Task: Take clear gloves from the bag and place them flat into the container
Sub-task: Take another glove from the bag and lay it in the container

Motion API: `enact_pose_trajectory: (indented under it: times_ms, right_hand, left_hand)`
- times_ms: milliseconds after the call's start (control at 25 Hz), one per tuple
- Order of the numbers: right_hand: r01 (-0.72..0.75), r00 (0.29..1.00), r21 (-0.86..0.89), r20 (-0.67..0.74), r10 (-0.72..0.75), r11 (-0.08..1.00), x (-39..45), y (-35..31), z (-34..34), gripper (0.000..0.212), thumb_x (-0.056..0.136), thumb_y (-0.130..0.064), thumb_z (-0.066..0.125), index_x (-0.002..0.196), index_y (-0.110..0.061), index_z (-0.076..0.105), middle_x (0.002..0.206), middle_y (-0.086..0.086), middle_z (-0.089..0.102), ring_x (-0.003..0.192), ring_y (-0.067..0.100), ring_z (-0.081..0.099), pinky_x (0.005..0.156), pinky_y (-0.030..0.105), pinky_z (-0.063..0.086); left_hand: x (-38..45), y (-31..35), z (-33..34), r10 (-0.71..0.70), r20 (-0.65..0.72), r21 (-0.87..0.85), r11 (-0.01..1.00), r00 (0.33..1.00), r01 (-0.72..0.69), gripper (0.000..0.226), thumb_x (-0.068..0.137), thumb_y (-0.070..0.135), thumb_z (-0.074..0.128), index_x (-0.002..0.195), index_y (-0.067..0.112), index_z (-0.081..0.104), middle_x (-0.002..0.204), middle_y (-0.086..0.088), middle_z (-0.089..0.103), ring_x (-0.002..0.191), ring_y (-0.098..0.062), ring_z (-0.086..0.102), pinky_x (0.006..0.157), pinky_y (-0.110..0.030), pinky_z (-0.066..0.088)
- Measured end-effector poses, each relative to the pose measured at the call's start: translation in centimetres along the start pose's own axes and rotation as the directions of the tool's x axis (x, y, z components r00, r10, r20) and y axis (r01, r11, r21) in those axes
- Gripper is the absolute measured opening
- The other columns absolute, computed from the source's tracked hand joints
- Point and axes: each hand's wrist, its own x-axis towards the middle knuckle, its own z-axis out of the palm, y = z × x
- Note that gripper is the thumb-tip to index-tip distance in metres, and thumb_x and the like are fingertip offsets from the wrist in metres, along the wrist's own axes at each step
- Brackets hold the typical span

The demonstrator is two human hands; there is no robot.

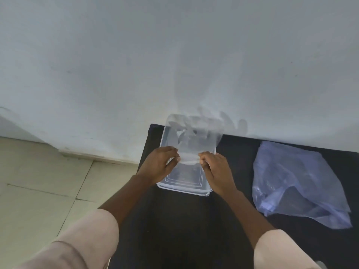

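A clear plastic container (184, 188) stands on the black table, near its left edge. Over it a thin clear glove (200, 133) is stretched out, its fingers pointing away toward the wall. My left hand (160, 166) pinches the glove's cuff on the left and my right hand (215, 168) pinches it on the right, both just above the container's middle. The glove is blurred, and I cannot tell whether it touches the container floor. A bluish translucent plastic bag (297, 181) lies crumpled on the table to the right, apart from both hands.
The black table (174, 220) ends on the left close to the container, with a pale tiled floor (38, 181) below. A white wall (174, 55) rises directly behind the table's far edge.
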Motion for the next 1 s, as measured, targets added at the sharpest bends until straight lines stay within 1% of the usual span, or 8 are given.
enact_pose_trajectory:
  times_ms: [80, 160, 320, 440, 600, 760, 920, 1000]
  right_hand:
    - [0.011, 0.999, -0.076, 0.044, -0.008, 0.997, -0.2, 0.4, 0.5, 0.012, 0.095, -0.012, 0.049, 0.092, -0.013, 0.06, 0.097, 0.003, 0.069, 0.084, 0.023, 0.062, 0.094, 0.04, 0.043]
    - [-0.001, 0.999, -0.157, 0.053, 0.009, 0.988, -0.4, 0.5, 0.8, 0.01, 0.094, -0.012, 0.05, 0.091, -0.016, 0.058, 0.099, 0.001, 0.066, 0.093, 0.023, 0.062, 0.103, 0.042, 0.038]
    - [-0.021, 0.987, -0.296, 0.146, 0.067, 0.955, -0.4, 0.6, 1.2, 0.01, 0.094, -0.016, 0.052, 0.094, -0.02, 0.061, 0.113, -0.001, 0.068, 0.126, 0.022, 0.054, 0.112, 0.048, 0.027]
    - [-0.024, 0.956, -0.361, 0.265, 0.127, 0.932, -0.1, 0.4, 0.9, 0.016, 0.093, -0.021, 0.055, 0.1, -0.022, 0.068, 0.125, -0.003, 0.066, 0.137, 0.021, 0.042, 0.116, 0.049, 0.02]
    - [0.109, 0.866, -0.442, 0.482, 0.133, 0.89, 0.3, 0.2, -0.3, 0.029, 0.091, -0.035, 0.05, 0.11, -0.029, 0.07, 0.143, -0.002, 0.053, 0.145, 0.025, 0.025, 0.117, 0.056, 0.012]
    - [0.267, 0.716, -0.512, 0.672, 0.188, 0.817, 1.1, 0.2, -1.3, 0.037, 0.095, -0.044, 0.038, 0.113, -0.034, 0.068, 0.16, 0.002, 0.028, 0.15, 0.033, 0.004, 0.115, 0.061, -0.001]
    - [0.306, 0.62, -0.557, 0.732, 0.282, 0.772, 1.9, -0.1, -1.2, 0.044, 0.096, -0.046, 0.033, 0.12, -0.03, 0.066, 0.164, 0.003, 0.015, 0.15, 0.036, -0.009, 0.114, 0.061, -0.011]
    - [0.296, 0.632, -0.54, 0.729, 0.262, 0.788, 2.0, -0.7, -1.6, 0.041, 0.096, -0.047, 0.037, 0.126, -0.031, 0.062, 0.163, 0.005, 0.018, 0.15, 0.035, -0.004, 0.115, 0.061, -0.008]
  left_hand:
    - [-0.4, -0.6, 0.9, 0.03, 0.067, 0.118, 0.992, 0.997, -0.038, 0.022, 0.095, 0.023, 0.058, 0.1, 0.009, 0.075, 0.118, -0.012, 0.072, 0.116, -0.029, 0.063, 0.107, -0.039, 0.037]
    - [-0.6, -1.0, 1.6, 0.037, 0.102, 0.188, 0.98, 0.994, -0.056, 0.023, 0.096, 0.025, 0.057, 0.099, 0.013, 0.076, 0.124, -0.01, 0.07, 0.126, -0.027, 0.057, 0.115, -0.042, 0.027]
    - [-0.4, -1.4, 1.9, 0.037, 0.139, 0.251, 0.965, 0.99, -0.071, 0.028, 0.097, 0.032, 0.054, 0.102, 0.018, 0.077, 0.131, -0.008, 0.066, 0.134, -0.024, 0.048, 0.119, -0.042, 0.019]
    - [-0.4, -1.7, 1.9, 0.042, 0.227, 0.312, 0.943, 0.973, -0.113, 0.032, 0.098, 0.04, 0.049, 0.104, 0.026, 0.076, 0.135, -0.003, 0.063, 0.139, -0.023, 0.042, 0.121, -0.044, 0.014]
    - [-0.4, -2.0, 1.5, 0.018, 0.391, 0.386, 0.905, 0.92, -0.182, 0.054, 0.093, 0.057, 0.029, 0.104, 0.034, 0.076, 0.143, 0.003, 0.056, 0.145, -0.022, 0.031, 0.12, -0.046, 0.003]
    - [-0.1, -1.5, 1.2, -0.025, 0.485, 0.469, 0.851, 0.874, -0.236, 0.071, 0.088, 0.066, 0.015, 0.1, 0.034, 0.078, 0.154, 0.005, 0.042, 0.148, -0.023, 0.021, 0.12, -0.051, -0.003]
    - [0.1, -1.2, 1.3, -0.113, 0.545, 0.525, 0.819, 0.831, -0.233, 0.073, 0.091, 0.068, 0.015, 0.101, 0.031, 0.077, 0.159, 0.004, 0.032, 0.15, -0.024, 0.014, 0.119, -0.053, -0.008]
    - [0.3, -0.9, 0.9, -0.137, 0.565, 0.522, 0.823, 0.814, -0.224, 0.065, 0.093, 0.066, 0.023, 0.108, 0.03, 0.075, 0.161, 0.002, 0.03, 0.151, -0.024, 0.012, 0.118, -0.051, -0.009]
